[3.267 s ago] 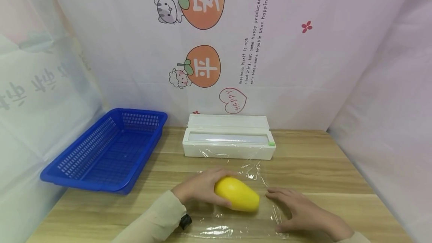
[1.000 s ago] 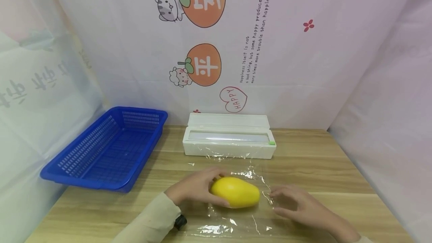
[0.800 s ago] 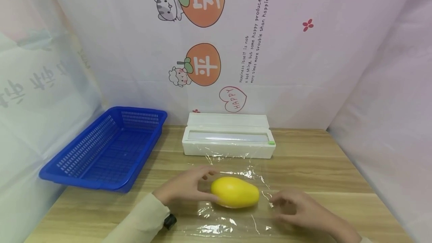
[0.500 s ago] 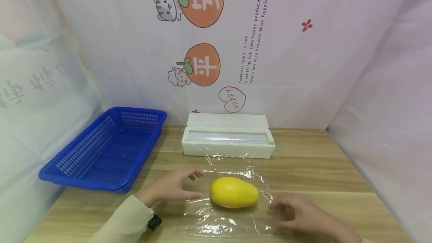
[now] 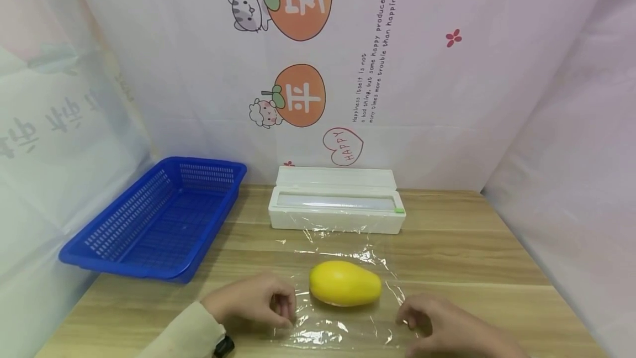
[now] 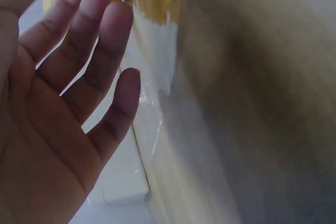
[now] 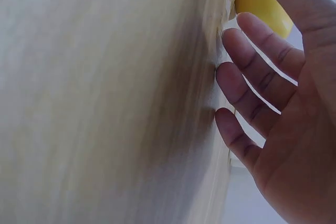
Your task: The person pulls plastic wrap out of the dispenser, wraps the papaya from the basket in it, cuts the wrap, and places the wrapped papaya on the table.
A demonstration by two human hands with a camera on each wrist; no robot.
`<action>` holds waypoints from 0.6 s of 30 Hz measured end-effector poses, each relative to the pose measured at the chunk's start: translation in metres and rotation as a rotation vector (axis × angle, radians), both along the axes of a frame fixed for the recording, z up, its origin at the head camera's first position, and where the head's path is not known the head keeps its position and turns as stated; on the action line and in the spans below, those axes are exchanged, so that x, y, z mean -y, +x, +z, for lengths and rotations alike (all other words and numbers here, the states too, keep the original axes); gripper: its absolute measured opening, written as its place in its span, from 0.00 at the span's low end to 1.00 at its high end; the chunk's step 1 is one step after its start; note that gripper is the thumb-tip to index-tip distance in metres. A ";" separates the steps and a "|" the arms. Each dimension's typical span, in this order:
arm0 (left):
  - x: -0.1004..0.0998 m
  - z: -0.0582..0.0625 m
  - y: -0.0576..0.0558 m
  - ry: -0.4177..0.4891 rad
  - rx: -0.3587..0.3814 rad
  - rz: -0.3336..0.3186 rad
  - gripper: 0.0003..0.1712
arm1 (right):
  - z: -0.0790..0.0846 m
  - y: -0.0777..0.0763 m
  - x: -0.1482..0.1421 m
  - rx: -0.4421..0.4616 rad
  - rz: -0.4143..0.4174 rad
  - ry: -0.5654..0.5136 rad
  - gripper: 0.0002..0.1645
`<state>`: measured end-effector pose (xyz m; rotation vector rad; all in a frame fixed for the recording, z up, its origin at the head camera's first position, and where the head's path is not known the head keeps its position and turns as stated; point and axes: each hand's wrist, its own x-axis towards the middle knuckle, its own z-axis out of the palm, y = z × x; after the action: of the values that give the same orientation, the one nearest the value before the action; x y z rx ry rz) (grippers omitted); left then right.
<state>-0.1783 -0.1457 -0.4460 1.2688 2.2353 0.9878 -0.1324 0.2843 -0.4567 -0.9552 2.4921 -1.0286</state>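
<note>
A yellow papaya [image 5: 345,284] lies on its side on a sheet of clear cling film [image 5: 318,336], spread over the wooden table. My left hand [image 5: 255,298] is at the film's left edge, apart from the papaya, fingers bent downward. In the left wrist view its fingers [image 6: 113,40] are spread and relaxed, with nothing visible in the palm. My right hand [image 5: 447,325] is at the film's right edge, thumb and fingers apart. The right wrist view shows its fingertips [image 7: 231,80] close to the tabletop; the papaya is beyond them.
Behind the papaya stands a white cling film box [image 5: 338,220], its lid raised, film running out toward me. A blue plastic basket [image 5: 199,258] sits at the left. Printed cloth [image 5: 422,98] walls the table [image 5: 472,258] at the back and sides.
My left hand has let go of the papaya, moved left, then come down at the film's left edge. My right hand has shifted slightly toward me. The papaya stays put after release.
</note>
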 end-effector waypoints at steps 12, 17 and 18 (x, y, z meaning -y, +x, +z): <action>-0.006 0.002 0.015 -0.150 -0.033 -0.004 0.17 | -0.007 0.000 0.001 -0.287 0.088 0.017 0.21; -0.008 0.003 0.015 -0.154 -0.068 -0.008 0.10 | -0.009 -0.002 0.002 -0.305 0.108 0.002 0.19; -0.008 0.003 0.015 -0.151 -0.072 -0.009 0.09 | -0.009 -0.002 0.002 -0.317 0.112 -0.003 0.20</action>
<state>-0.1634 -0.1378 -0.4430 1.2651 2.3070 0.7656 -0.1343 0.2818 -0.4655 -1.3340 2.6455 -0.9055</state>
